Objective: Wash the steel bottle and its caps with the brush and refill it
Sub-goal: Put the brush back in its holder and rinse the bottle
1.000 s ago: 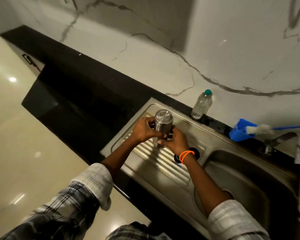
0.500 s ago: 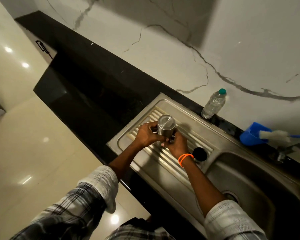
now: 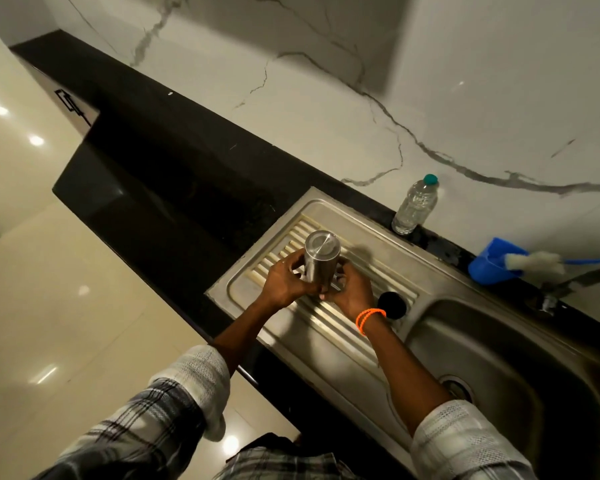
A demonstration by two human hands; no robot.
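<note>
Step in hand: this looks like the start of the job, opening the steel bottle (image 3: 321, 259) before any washing; no water runs and the brush (image 3: 534, 262) lies untouched.
Bottle: it stands roughly upright over the ribbed draining board (image 3: 357, 271) of the sink (image 3: 499, 358), held between both hands, its flat round end facing the camera. Whether its base rests on the ribs I cannot tell.
Left hand (image 3: 284, 284): fingers curl around the lower left side of the bottle body, gripping it.
Right hand (image 3: 349, 289): fingers wrap around the lower right side; an orange band (image 3: 369, 318) circles the wrist. Whether it holds the body or a cap, the fingers hide.
Caps: a dark round piece (image 3: 392, 304) lies on the draining board just beside the right wrist; it may be one cap, but it is too dim to be sure.
Next move calls for: probably a firm twist, one hand holding the body steady, then carrying the parts over to the basin and reaching for the brush.
Brush: its white head rests in a blue holder (image 3: 489, 266) on the counter (image 3: 174, 168) behind the sink, well apart from the hands.
Tap (image 3: 568, 284): near the brush, at the far right.
Other things: a clear plastic bottle (image 3: 414, 206) with a green cap stands by the wall.
In the way: nothing sits between the hands and the basin; the dark piece lies close to that path.
</note>
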